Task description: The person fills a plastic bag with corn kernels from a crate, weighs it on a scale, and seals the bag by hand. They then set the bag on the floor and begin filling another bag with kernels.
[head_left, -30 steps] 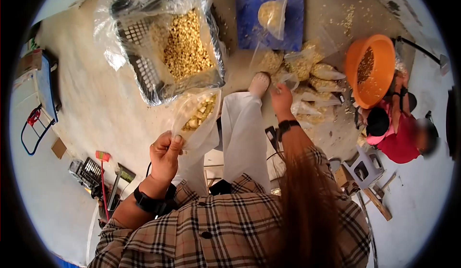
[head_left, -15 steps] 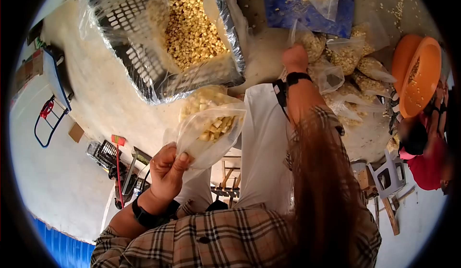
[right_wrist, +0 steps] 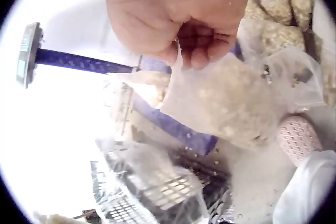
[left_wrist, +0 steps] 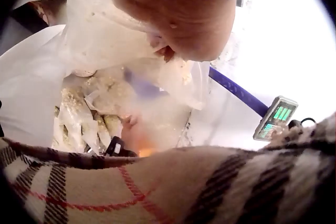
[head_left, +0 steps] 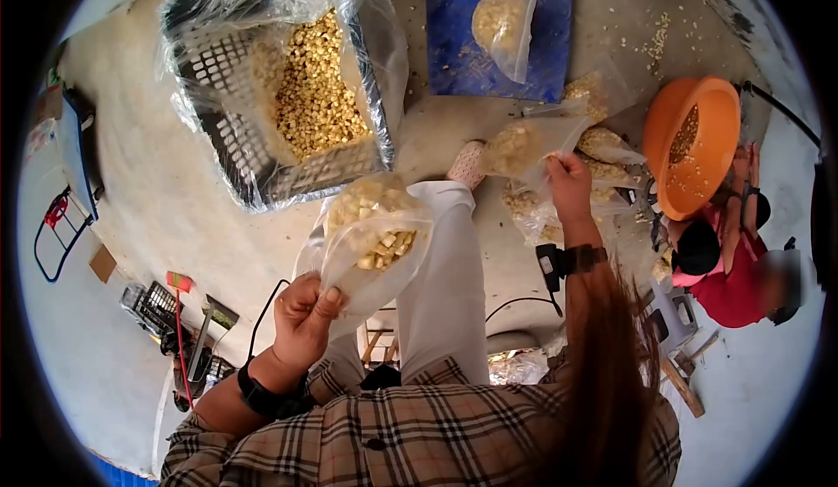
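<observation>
In the head view my left hand [head_left: 301, 321] grips the rim of a clear plastic bag [head_left: 371, 225], thumb on top. Pale yellow diced pieces fill part of that bag, which hangs over the lap by the crate. My right hand [head_left: 569, 183] pinches the top corner of a second clear bag [head_left: 515, 148], also partly filled with yellowish pieces. The right wrist view shows this bag [right_wrist: 231, 103] hanging below the curled fingers. In the left wrist view the left hand [left_wrist: 178, 14] hides most of its own grip.
A plastic-lined black crate [head_left: 384, 112] holds yellow pieces. A filled bag [head_left: 502, 24] sits on the blue scale platform [head_left: 449, 59]; its display [right_wrist: 29, 56] shows in the wrist views. Further filled bags [head_left: 607, 145] lie to the right, near an orange basin [head_left: 659, 138] and another person [head_left: 724, 286].
My right hand has reached to a bag by the blue platform, taken its top corner and drawn it back towards me. The left hand keeps holding its bag. The head view has shifted.
</observation>
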{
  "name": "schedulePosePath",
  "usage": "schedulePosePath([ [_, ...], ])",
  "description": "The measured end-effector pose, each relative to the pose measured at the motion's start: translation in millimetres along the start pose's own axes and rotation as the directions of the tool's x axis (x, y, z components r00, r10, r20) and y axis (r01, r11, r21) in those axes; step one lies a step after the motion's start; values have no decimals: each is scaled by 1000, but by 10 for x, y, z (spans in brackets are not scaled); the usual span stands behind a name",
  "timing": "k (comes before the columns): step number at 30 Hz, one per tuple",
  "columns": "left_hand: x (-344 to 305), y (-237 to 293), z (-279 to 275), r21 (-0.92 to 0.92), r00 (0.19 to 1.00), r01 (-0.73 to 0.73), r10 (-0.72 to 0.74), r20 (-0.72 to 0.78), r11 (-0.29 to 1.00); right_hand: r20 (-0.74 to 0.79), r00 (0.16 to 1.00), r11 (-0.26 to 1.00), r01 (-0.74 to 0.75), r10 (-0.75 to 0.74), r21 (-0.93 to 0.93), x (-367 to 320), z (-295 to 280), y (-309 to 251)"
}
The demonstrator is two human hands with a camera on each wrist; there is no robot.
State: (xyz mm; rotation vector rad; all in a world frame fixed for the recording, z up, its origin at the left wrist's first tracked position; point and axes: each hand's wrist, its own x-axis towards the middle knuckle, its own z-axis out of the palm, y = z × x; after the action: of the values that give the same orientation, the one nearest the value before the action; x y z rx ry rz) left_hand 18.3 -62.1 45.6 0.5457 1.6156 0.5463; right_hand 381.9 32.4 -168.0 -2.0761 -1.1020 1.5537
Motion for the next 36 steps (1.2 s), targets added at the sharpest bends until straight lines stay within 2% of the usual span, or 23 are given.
schedulePosePath([
  [3, 14, 25, -5, 8, 999, -52, 52, 1, 999, -56, 998, 1000, 10, -9, 9, 70, 46, -515],
  [6, 17, 28, -21, 28, 996, -89, 90, -12, 996, -196, 966, 980, 143, -168, -139, 448, 13, -512],
  [7, 11, 12, -37, 34, 996, -88, 89, -17, 995, -209, 953, 945, 156, -220, -288, 564, 12, -541],
  [9, 10, -24, -65, 52, 996, -87, 88, -25, 995, -212, 921, 810, 159, -328, -565, 787, 30, -656],
  [12, 16, -86, -130, 69, 996, -68, 71, -45, 995, -236, 890, 770, 174, -389, -614, 1173, 240, -807],
  [15, -8, -136, -177, 36, 997, -15, 17, -71, 999, -127, 891, 664, 223, -436, -713, 1424, 406, -977],
  [18, -23, -148, -204, 2, 995, 22, -22, -98, 1000, -145, 935, 690, 129, -324, -712, 1507, 476, -1061],
  [21, -21, -177, -236, -3, 993, 33, -33, -115, 999, -112, 968, 886, 156, -226, -436, 1537, 479, -1044],
  [24, -15, -176, -259, 14, 992, 34, -32, -118, 999, -36, 999, 988, -46, 41, -149, 1322, 573, -1295],
  [27, -7, -170, -254, 32, 991, 29, -25, -129, 999, -173, 976, 849, 21, -131, -527, 1348, 744, -1173],
  [30, -6, -151, -250, 67, 991, 26, -16, -135, 997, -301, 954, 852, -152, -7, -501, 1349, 800, -1354],
  [33, 0, -115, -239, 84, 992, 32, -21, -127, 996, -333, 943, 838, -166, -20, -519, 1461, 771, -1331],
  [36, 9, -114, -198, 136, 994, 19, -4, -113, 990, -267, 953, 736, -78, -142, -672, 1645, 737, -1135],
])
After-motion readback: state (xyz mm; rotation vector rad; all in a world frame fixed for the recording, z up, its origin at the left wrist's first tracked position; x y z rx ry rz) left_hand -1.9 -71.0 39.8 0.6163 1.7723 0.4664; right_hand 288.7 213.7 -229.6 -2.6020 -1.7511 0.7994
